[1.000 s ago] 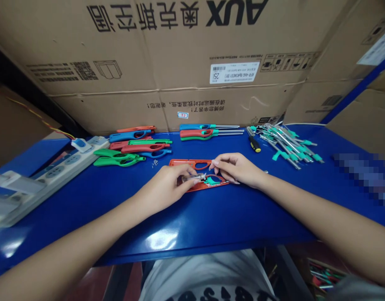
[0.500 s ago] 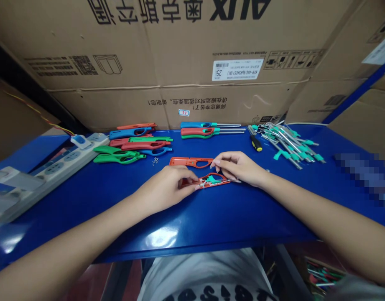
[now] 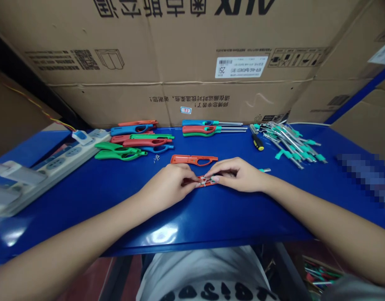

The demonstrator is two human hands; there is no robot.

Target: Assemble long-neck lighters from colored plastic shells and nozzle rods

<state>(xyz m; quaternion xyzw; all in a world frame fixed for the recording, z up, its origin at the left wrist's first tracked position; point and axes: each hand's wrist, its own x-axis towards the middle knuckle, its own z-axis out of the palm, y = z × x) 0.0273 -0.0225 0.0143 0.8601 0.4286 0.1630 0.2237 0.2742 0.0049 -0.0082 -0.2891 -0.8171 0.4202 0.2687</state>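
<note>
My left hand (image 3: pixel 172 182) is closed on the left end of an orange gas lighter casing half (image 3: pixel 206 184), held low over the table. White wires and small fittings lie inside it. My right hand (image 3: pixel 238 174) comes from the right with thumb and fingers pinched over the inner parts; whether they grip a wire or the shell is hidden. Most of the casing's right side is under that hand. A metal tube tip with a green bit (image 3: pixel 266 170) shows past my right hand. Just behind, the matching orange casing half (image 3: pixel 194 159) lies flat.
Coloured lighter casings (image 3: pixel 136 142) and small screws (image 3: pixel 156 158) lie left. Assembled lighters (image 3: pixel 200 131) lie at the back. A screwdriver (image 3: pixel 258 143) and a pile of metal tubes (image 3: pixel 291 144) are right. A power strip (image 3: pixel 65 161) runs along the left; a cardboard sheet (image 3: pixel 132 98) stands behind.
My right hand has moved left and down onto the casing, covering the green trigger seen before. The left hand keeps its hold. The view has shifted slightly.
</note>
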